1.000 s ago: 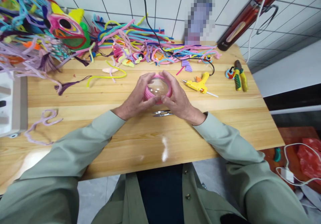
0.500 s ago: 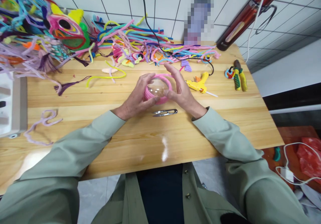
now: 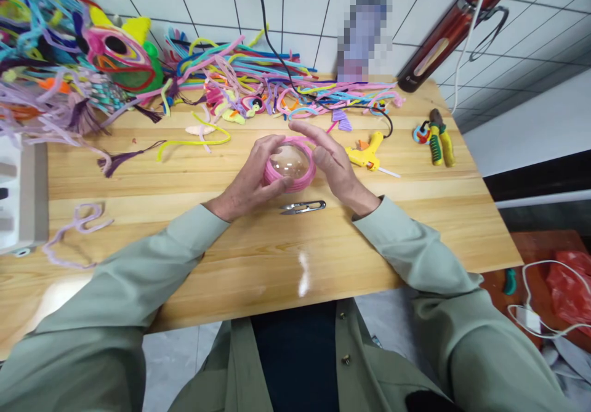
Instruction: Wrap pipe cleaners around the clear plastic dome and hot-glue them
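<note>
A clear, glassy dome or ball [image 3: 288, 161] is ringed by several turns of pink pipe cleaner [image 3: 301, 182]. My left hand [image 3: 252, 172] grips it from the left, thumb along the near side and fingers over the far side. On the right, my right hand [image 3: 339, 169] is open, its fingers stretched out beside the pink coils. A pink strand passes behind those fingers; whether they touch it I cannot tell. Small metal thread snips [image 3: 303, 207] lie just in front of the ball. Behind my right hand is a yellow glue gun [image 3: 369, 153].
Heaped pipe cleaners [image 3: 249, 70] line the tiled wall. A colourful mask-like piece [image 3: 122, 55] sits left. Yellow-green pliers [image 3: 441, 138] and a red thermos [image 3: 452, 33] are at right. A black cord [image 3: 272, 45] reaches the glue gun. A lilac strand [image 3: 69, 233] lies left, near a white device [image 3: 18, 196].
My right thumb has come off the ball's front and drawn up towards the index finger. The right hand has shifted slightly away from the coils; my left hand keeps its grip.
</note>
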### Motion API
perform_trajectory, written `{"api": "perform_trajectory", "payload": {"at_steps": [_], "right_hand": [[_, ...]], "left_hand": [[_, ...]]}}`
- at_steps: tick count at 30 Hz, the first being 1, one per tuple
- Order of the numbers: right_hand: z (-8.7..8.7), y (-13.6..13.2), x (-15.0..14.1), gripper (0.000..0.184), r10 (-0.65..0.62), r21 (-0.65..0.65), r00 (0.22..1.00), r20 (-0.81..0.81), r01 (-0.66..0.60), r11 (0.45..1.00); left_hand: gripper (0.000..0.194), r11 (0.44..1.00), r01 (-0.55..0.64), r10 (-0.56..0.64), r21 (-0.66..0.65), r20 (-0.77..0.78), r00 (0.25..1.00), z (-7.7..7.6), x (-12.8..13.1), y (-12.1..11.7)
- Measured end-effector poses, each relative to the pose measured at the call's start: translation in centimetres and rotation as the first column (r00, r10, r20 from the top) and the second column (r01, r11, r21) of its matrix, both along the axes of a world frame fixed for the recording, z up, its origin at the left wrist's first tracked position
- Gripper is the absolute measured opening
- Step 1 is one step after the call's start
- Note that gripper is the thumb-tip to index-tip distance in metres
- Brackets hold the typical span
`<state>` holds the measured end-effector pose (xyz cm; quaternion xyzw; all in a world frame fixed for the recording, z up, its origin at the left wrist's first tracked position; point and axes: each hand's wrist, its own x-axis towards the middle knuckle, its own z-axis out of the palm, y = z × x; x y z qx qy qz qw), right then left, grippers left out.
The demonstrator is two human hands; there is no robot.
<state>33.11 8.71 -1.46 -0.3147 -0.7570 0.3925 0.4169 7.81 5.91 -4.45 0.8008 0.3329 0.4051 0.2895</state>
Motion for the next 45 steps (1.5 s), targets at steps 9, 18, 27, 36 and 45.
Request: {"api": "perform_trajectory", "payload": {"at_steps": [9, 18, 27, 36, 45], "right_hand": [[-1.3, -1.3, -0.2, 0.101, 0.005, 0.172, 0.987, 0.162, -0.033, 0.985], [-2.4, -0.9, -0.3, 0.116, -0.021, 0.249, 0.955, 0.295, -0.055, 0.967], [-2.3, -1.2, -0.3, 0.101, -0.005, 0.232, 0.956, 0.293, -0.066, 0.971], [-2.5, -1.5, -1.0, 0.1, -0.055, 0.247, 0.954, 0.293, -0.02, 0.969], [-3.0, -1.6, -1.1, 0.092, -0.094, 0.315, 0.954, 0.286, -0.001, 0.949]], "left_hand": [[0.09, 1.0, 0.006, -0.007, -0.021, -0.018, 1.0, 0.2, 0.0, 0.0], [0.089, 1.0, 0.026, -0.026, 0.006, -0.021, 0.999, -0.1, -0.1, 0.0], [0.084, 0.998, 0.052, -0.053, -0.031, -0.018, 0.998, 0.3, -0.4, -0.2], [0.074, 0.997, 0.03, -0.024, -0.064, 0.092, 0.995, -0.8, -0.4, 0.2], [0.072, 0.997, 0.014, -0.008, -0.074, 0.08, 0.997, -1.1, -0.3, 0.2]]}}
